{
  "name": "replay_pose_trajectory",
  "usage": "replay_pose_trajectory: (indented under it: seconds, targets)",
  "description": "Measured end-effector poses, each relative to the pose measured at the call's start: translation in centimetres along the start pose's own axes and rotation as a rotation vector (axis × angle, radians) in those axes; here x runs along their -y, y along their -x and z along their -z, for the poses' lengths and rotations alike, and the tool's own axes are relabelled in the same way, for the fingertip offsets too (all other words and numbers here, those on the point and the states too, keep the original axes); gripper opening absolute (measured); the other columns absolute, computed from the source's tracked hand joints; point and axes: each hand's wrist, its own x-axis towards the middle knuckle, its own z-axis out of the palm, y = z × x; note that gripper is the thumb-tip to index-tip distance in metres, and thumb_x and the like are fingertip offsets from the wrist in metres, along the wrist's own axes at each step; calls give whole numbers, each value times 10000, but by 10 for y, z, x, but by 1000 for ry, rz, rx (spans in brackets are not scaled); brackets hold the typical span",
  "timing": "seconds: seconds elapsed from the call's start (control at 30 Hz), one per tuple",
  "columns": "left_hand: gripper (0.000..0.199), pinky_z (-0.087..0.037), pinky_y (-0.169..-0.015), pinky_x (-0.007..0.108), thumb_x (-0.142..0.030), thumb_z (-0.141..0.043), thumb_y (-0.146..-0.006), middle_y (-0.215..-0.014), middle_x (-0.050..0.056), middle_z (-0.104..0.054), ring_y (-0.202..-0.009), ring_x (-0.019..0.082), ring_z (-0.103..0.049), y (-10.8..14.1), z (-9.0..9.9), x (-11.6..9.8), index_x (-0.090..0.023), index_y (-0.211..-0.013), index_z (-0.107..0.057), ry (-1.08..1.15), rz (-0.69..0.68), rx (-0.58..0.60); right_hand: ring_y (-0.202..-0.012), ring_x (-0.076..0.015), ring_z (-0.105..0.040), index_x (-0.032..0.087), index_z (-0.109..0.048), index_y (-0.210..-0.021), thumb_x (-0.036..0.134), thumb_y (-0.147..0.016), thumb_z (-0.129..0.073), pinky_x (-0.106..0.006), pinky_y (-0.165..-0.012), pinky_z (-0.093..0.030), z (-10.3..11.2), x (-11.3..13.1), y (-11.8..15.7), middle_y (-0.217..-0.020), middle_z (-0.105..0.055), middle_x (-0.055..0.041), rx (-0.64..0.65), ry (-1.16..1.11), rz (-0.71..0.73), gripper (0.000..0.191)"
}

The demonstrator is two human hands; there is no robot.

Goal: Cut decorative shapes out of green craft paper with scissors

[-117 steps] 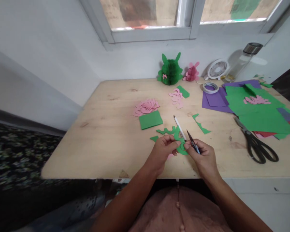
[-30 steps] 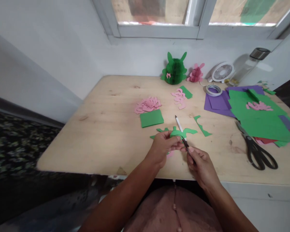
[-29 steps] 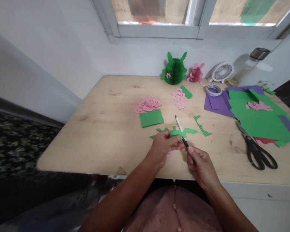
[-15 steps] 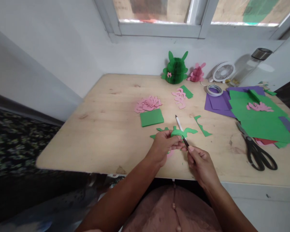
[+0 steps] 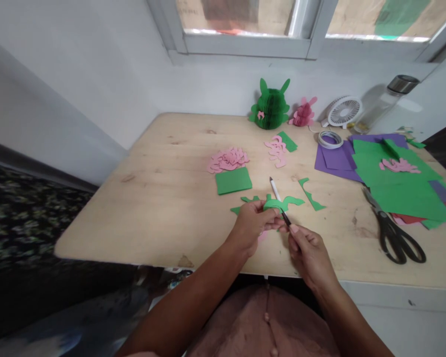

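My left hand pinches a curvy green paper cutout above the front of the table. My right hand is closed on a small dark tool, whose upper end meets the green paper; its exact kind is too small to tell. Just beyond the cutout lies a white pen with a dark tip, partly hidden by the paper. Green scraps lie behind my left hand, and a bit of pink paper shows beneath it.
Black-handled scissors lie at right, beside green sheets and purple paper. Pink cutouts and a folded green card lie ahead. Along the wall stand a green paper figure, a fan and a bottle.
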Motion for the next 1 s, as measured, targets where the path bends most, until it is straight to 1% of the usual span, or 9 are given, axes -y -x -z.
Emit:
replay_pose_trajectory:
  seconds: [0.17,0.27,0.53,0.7,0.87,1.0]
  targets:
    - [43,-519,-632,265,-142,-650,-672,-608,37,-669,-553,128,-631,-1,0,0,-123,-694,-619,-6,4,2,-418,-67,-175,128,-694,-734,503,-695,-711,-234,-406,-94,1,-1,-1,-466,-329,88,-3,-2,16,377]
    - [37,-517,-639,261,-140,-650,-672,-597,38,-668,-559,126,-632,-2,0,-1,-124,-692,-622,-11,2,-5,-422,-72,-170,126,-706,-766,494,-717,-697,-235,-410,-95,2,-3,-2,-465,-315,90,6,-2,16,372]
    - [61,-517,-642,260,-143,-673,-660,-622,53,-684,-560,127,-638,-2,-1,-4,-122,-690,-624,-13,4,-5,-405,-72,-170,137,-689,-742,522,-683,-704,-231,-399,-89,1,-2,-3,-455,-281,100,-24,5,-14,390]
    - [80,-524,-656,279,-158,-688,-648,-610,47,-679,-562,133,-638,-3,0,-3,-127,-676,-620,-2,5,2,-437,-77,-181,136,-670,-658,532,-677,-708,-235,-419,-106,0,2,-4,-466,-284,88,-23,42,51,397]
    - [107,-529,-660,293,-170,-708,-630,-618,41,-676,-557,134,-636,-5,1,-4,-132,-661,-613,13,9,8,-457,-80,-176,137,-691,-660,520,-693,-703,-239,-423,-109,-1,4,-4,-472,-274,83,-15,65,97,385]
    - [112,-529,-672,288,-181,-710,-637,-622,48,-681,-568,135,-641,-6,1,-3,-131,-676,-617,4,6,15,-455,-79,-177,140,-698,-659,504,-703,-702,-236,-415,-115,-1,4,-4,-468,-273,82,-20,64,97,367]
